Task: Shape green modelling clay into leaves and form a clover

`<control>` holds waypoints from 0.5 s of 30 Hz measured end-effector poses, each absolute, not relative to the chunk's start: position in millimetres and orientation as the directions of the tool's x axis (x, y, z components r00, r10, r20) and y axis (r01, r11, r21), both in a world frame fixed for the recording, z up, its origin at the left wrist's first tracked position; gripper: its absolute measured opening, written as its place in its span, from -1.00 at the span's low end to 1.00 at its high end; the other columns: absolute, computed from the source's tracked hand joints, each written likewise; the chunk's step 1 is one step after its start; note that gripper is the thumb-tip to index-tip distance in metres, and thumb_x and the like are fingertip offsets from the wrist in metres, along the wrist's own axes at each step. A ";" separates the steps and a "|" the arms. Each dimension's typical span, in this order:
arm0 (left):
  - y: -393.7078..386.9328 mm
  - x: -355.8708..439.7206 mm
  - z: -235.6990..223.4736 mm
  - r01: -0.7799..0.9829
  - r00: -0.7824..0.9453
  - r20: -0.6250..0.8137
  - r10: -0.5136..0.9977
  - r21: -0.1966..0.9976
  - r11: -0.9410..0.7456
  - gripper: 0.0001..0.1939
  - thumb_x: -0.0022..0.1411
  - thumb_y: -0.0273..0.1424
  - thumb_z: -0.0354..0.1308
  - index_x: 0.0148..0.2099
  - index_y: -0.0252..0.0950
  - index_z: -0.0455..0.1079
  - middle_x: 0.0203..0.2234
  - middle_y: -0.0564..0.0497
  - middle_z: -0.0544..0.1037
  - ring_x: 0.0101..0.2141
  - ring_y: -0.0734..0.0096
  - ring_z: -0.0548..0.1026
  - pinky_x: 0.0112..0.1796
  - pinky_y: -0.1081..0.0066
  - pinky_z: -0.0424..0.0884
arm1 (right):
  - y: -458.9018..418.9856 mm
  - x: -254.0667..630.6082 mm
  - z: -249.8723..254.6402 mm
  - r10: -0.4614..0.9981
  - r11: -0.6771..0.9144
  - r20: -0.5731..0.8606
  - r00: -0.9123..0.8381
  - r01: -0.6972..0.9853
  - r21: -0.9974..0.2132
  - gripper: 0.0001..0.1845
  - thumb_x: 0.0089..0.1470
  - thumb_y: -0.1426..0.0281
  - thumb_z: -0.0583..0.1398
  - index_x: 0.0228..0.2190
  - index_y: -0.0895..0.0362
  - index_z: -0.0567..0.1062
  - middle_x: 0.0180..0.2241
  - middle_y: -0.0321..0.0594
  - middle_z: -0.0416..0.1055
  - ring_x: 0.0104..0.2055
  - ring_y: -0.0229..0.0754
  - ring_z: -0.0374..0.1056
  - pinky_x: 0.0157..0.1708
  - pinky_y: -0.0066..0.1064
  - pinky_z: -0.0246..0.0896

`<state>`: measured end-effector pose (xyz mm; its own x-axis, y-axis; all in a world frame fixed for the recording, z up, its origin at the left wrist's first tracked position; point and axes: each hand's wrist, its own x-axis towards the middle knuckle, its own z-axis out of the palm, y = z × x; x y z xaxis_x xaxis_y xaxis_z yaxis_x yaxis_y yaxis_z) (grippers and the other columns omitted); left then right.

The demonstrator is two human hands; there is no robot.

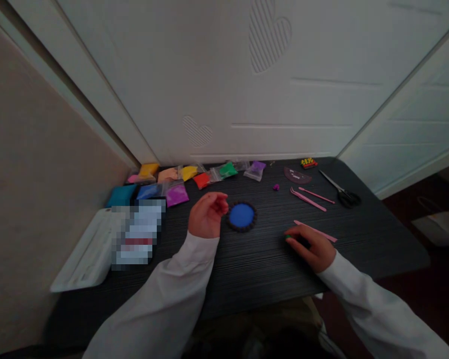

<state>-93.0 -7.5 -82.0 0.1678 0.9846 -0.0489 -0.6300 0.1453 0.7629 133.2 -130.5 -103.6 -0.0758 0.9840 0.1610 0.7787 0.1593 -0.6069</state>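
Note:
My right hand (312, 247) is low over the right part of the table, thumb and forefinger pinching a small green piece of clay (288, 236). Beside it lies a pink flat tool (316, 232). My left hand (208, 214) is raised with its fingers curled together; whether anything is inside them is hidden. Just right of that hand sits a round blue disc (241, 215) with a dark, bumpy rim. A small purple lump (276, 187) rests behind and to the right of the disc.
Bags of coloured clay, including a green one (228, 170) and a magenta one (177, 194), line the back and left. A phone (140, 234) and a white tray (86, 254) lie at left. Pink tweezers (309, 199), scissors (342, 192) and a clear half-round piece (297, 175) are at right.

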 end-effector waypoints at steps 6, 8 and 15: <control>-2.2 -95.3 -82.2 -0.638 0.127 -0.060 0.990 0.760 0.127 -0.84 -0.09 -0.39 0.10 -0.52 -0.40 0.43 -0.70 0.03 0.38 -0.62 0.55 0.33 -0.57 0.52 0.26 | -99.3 165.5 -117.7 0.970 0.106 0.241 0.037 0.826 -0.554 -0.74 -0.01 0.25 0.06 -0.33 0.15 0.40 -0.46 -0.21 0.42 -0.46 -0.25 0.34 -0.46 -0.42 0.29; 3.8 -102.3 -78.8 -0.651 0.091 -0.058 0.994 0.752 0.104 -0.84 -0.08 -0.39 0.08 -0.52 -0.39 0.42 -0.70 0.03 0.38 -0.62 0.54 0.33 -0.56 0.51 0.27 | -88.6 174.1 -119.3 0.961 0.116 0.272 0.041 0.837 -0.535 -0.73 0.00 0.24 0.05 -0.33 0.15 0.39 -0.49 -0.23 0.41 -0.51 -0.27 0.32 -0.51 -0.43 0.28; 30.8 -148.7 -59.6 -0.739 -0.118 -0.036 0.992 0.670 -0.063 -0.76 -0.04 -0.34 -0.05 -0.53 -0.37 0.36 -0.72 0.02 0.34 -0.68 0.49 0.28 -0.64 0.45 0.21 | -86.0 162.4 -119.7 0.934 0.268 0.328 -0.140 0.884 -0.384 -0.74 -0.01 0.33 0.07 -0.24 0.15 0.36 -0.39 -0.18 0.39 -0.43 -0.24 0.31 -0.38 -0.34 0.28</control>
<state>-148.7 30.8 -59.6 -0.1177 0.9924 -0.0360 -0.7392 -0.0634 0.6704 162.4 -86.0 -119.7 -0.1404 0.9341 0.3283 0.8836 0.2678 -0.3842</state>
